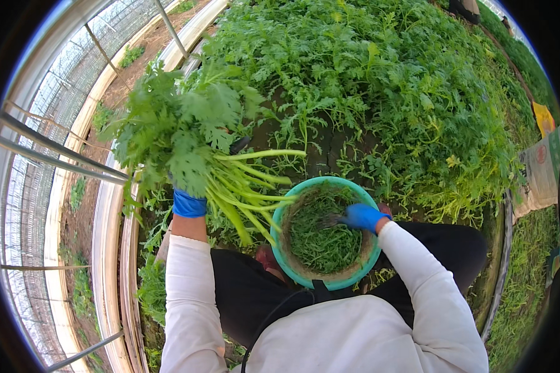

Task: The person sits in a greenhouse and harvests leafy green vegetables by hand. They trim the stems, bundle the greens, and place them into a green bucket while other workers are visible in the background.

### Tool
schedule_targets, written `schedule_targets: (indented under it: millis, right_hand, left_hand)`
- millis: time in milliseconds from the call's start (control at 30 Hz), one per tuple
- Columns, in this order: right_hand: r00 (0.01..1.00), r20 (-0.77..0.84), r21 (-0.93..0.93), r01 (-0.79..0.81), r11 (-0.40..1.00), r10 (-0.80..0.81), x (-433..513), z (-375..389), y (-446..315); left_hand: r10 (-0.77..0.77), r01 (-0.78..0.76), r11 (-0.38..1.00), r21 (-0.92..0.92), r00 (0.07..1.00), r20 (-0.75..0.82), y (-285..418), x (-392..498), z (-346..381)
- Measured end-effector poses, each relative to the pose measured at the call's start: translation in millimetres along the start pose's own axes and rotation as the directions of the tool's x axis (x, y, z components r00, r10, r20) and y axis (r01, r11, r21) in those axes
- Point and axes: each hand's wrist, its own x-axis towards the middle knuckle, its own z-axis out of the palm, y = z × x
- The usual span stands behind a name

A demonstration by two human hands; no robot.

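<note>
A large bunch of leafy greens (186,126) with lobed leaves, like chrysanthemum greens, is in my left hand (189,203). Only the blue glove's cuff shows clearly; leaves cover the fingers. The bare pale stems fan out to the right, some tips crossing the rim of a turquoise plastic basin (278,254). Green trimmings (326,247) of leaf and stem lie in that basin, between my legs. My right hand (360,217), in a blue glove with dark fingertips, is over the trimmings at the basin's right side. Its fingertips are blurred, so whether they grip anything is unclear.
A dense bed of greens (354,70) grows ahead, inside a greenhouse. Wooden boards (106,261) and metal poles (60,149) line the left side. A printed sack (541,172) stands at the right beside a dark hose or pipe (501,265). Another person (466,9) is partly visible far right.
</note>
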Motion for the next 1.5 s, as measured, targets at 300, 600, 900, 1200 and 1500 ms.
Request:
schedule_targets:
  millis: [300, 600, 900, 1200, 1500]
  right_hand:
    - [0.976, -0.217, 0.944, 0.211, 0.254, -0.005, -35.8, -61.5, -7.8]
    - [0.921, -0.312, 0.754, 0.389, 0.529, -0.233, -33.3, -49.9, -108.0]
    - [0.965, -0.164, 0.870, 0.042, 0.491, 0.207, -26.2, -35.0, -1.2]
    - [0.922, -0.363, 0.671, 0.360, 0.648, -0.137, -2.1, -18.2, -113.2]
    - [0.987, -0.030, 0.260, -0.142, 0.955, 0.155, 9.1, 109.9, 46.6]
  left_hand:
    - [-0.039, 0.040, 0.998, 0.056, 0.999, -0.010, -12.2, 2.4, 2.9]
    - [0.014, 0.028, 0.987, 0.157, 0.965, -0.260, -40.5, 13.4, 19.7]
    - [0.016, 0.064, 0.952, 0.298, 0.966, -0.259, -22.3, 28.1, -0.9]
    - [0.087, 0.125, 0.580, 0.805, 0.973, -0.214, -57.3, 53.8, -49.1]
    - [-0.247, 0.248, 0.960, -0.126, 0.969, 0.022, -22.4, 3.3, 61.2]
